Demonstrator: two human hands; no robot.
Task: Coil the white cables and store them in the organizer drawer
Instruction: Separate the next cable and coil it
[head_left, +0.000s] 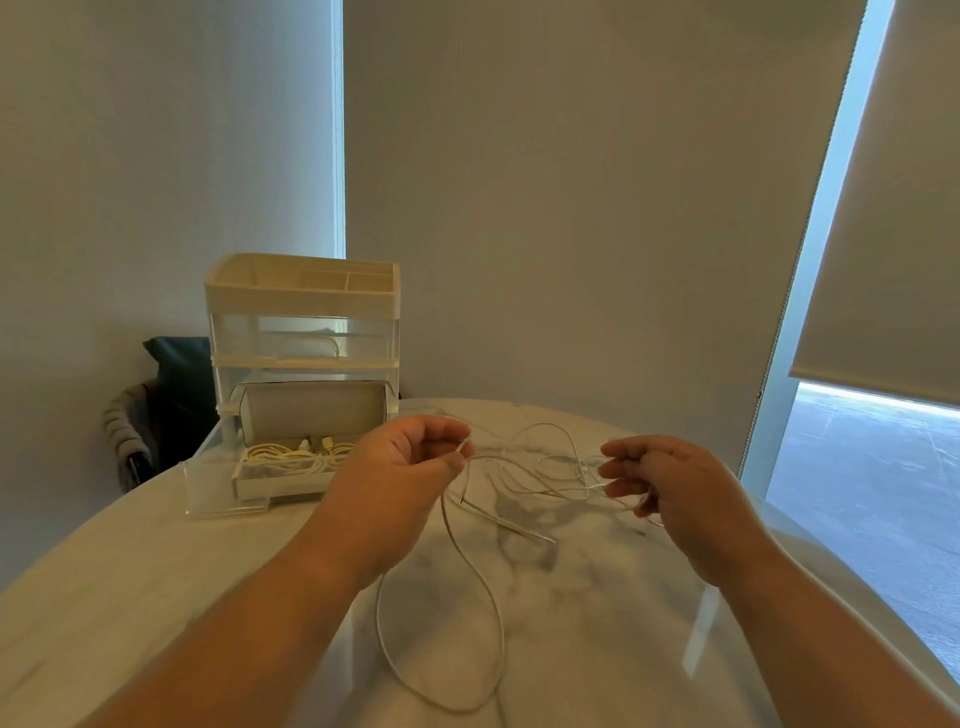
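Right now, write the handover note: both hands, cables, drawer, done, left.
Left hand: pinches the loose white cable near one end.
Right hand: fingers curled round the same cable's tangled strands.
Cable sprawls uncoiled over the marble table, one long loop nearest the person.
Organizer: its bottom drawer is pulled open, coiled cables inside.
Done: those coils stored. Left: coil this cable, store it, close the drawer.

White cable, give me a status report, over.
Left hand pinches white cable, right hand holds its loose strands. Cable uncoiled, loops trailing on table. Drawer open, coiled cables inside.
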